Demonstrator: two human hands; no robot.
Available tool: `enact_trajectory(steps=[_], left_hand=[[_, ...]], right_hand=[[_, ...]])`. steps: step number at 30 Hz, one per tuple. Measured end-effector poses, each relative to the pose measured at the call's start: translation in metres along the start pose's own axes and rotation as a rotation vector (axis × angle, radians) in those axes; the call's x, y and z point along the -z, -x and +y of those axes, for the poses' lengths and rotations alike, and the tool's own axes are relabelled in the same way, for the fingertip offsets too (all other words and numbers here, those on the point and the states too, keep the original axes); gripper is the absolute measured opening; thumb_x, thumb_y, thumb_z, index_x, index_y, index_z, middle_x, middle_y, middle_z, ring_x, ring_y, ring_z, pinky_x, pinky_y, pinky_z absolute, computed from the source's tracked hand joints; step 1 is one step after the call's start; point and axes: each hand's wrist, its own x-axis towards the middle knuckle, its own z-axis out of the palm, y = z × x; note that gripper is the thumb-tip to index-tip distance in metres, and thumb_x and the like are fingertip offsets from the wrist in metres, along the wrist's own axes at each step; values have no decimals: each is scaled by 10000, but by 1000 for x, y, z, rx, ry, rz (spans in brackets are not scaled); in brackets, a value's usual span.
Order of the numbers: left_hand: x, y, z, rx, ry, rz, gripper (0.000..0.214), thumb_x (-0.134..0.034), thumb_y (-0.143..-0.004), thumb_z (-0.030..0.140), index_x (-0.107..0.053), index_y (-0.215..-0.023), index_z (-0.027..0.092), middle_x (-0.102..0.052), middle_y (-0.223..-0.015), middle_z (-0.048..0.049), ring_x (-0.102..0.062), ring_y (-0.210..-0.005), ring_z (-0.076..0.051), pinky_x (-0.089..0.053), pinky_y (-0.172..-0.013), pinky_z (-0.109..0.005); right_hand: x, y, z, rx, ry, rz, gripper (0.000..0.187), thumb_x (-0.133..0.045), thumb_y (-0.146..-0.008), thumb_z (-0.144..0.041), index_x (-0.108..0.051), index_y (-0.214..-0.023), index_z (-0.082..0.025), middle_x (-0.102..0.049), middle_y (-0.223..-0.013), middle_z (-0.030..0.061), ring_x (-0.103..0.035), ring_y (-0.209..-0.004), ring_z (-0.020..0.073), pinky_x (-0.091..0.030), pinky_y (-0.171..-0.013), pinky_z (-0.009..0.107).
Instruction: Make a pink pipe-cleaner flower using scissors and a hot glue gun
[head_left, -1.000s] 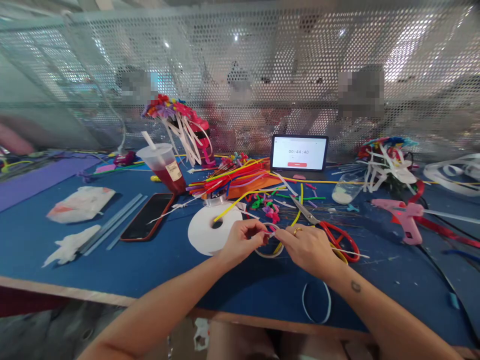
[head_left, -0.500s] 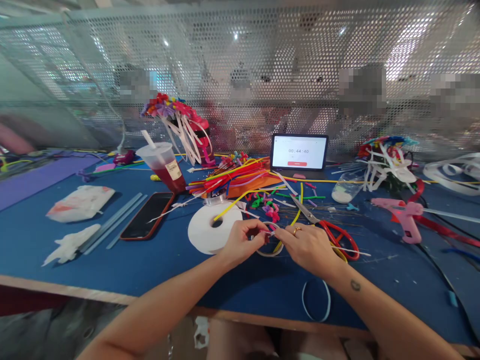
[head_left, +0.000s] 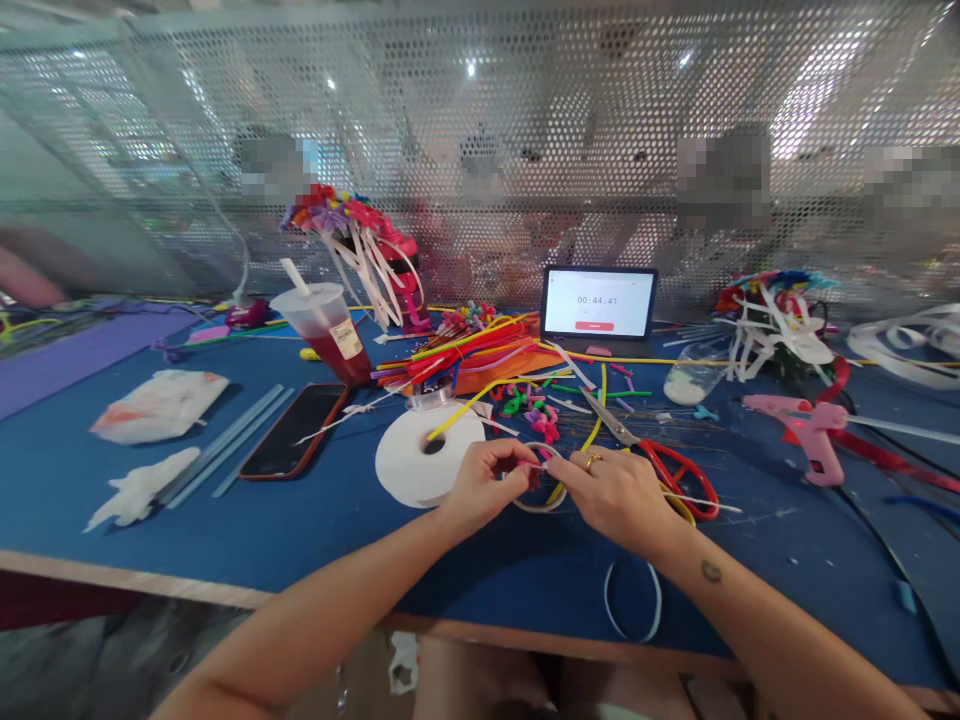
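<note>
Above the blue tabletop, my left hand (head_left: 486,482) and my right hand (head_left: 621,497) meet fingertip to fingertip. Both pinch a tiny pale pinkish piece (head_left: 541,466), mostly covered by the fingers. Below them lies a pale ring, perhaps a tape roll (head_left: 541,507). Beside my left hand rests a white ribbon roll (head_left: 401,465) with a yellow pipe cleaner (head_left: 469,402) over it. Red-handled scissors (head_left: 679,478) lie partly behind my right hand, with a thin white fuzzy strand (head_left: 709,502) across their handles. Nearer the front edge is a light loop (head_left: 607,600).
Colourful pipe cleaners (head_left: 480,350) pile up behind the hands. A tablet (head_left: 598,303) showing a timer stands at the back. To the left are a drink cup (head_left: 352,365), a phone (head_left: 296,432) and glue sticks (head_left: 225,450). A pink glue gun (head_left: 817,440) lies right.
Both hands keep nearly the same place and pinch, with only slight finger movement. The tablet's timer has advanced by one second.
</note>
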Motion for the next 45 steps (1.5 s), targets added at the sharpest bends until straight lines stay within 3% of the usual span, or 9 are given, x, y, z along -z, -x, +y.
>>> enact_trajectory(steps=[8, 17, 30, 45], left_hand=[[3, 2, 6, 24, 24, -31, 150, -552, -720, 253, -624, -739, 123, -603, -624, -13, -550, -586, -110, -428, -565, -209], [1, 3, 9, -29, -97, 4, 167, -548, -736, 251, -641, -789, 123, -626, -665, -25, -567, -613, -123, -440, -580, -216], [-1, 1, 6, -17, -190, 7, 128, -529, -715, 205, -633, -706, 132, -622, -599, -12, -545, -552, -108, -407, -520, -196], [4, 1, 5, 19, 71, -29, 181, -538, -701, 253, -639, -768, 118, -617, -632, -22, -560, -602, -123, -436, -587, -224]], right_hand=[[1, 1, 1, 42, 15, 35, 192, -465, -861, -114, -634, -863, -203, -559, -590, -27, -455, -560, 116, -222, -543, 279], [0, 1, 1, 15, 15, 23, 201, -457, -858, -105, -632, -850, -205, -560, -573, -26, -454, -547, 104, -208, -532, 279], [-1, 1, -1, 14, -8, -11, 214, -444, -836, -82, -612, -783, -202, -547, -556, -19, -447, -551, 112, -195, -529, 276], [-1, 1, 3, 6, -8, 42, 199, -453, -878, -132, -633, -828, -201, -565, -561, -29, -467, -542, 90, -208, -528, 272]])
